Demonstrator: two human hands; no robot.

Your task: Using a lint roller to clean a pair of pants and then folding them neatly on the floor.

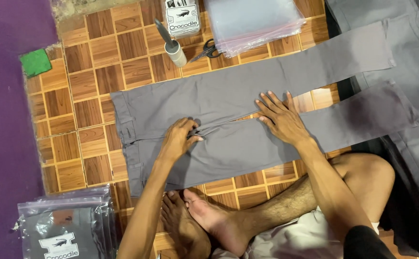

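Hands (180, 139) pressing grey trousers (248, 115).

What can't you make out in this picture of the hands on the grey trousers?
Head view only:
- Left hand fingertips: curled into the crotch fold of the grey trousers; grip unclear.
- Trouser fabric under the flat right hand: covered.
- Scissors blades: hidden under the clear bag stack.
- Packed trousers bag: cut off by the bottom edge.

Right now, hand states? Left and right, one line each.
Left hand: fingers curled, pinching fabric at the crotch of the grey trousers.
Right hand: open, flat, fingers spread, pressing on the trousers' legs.
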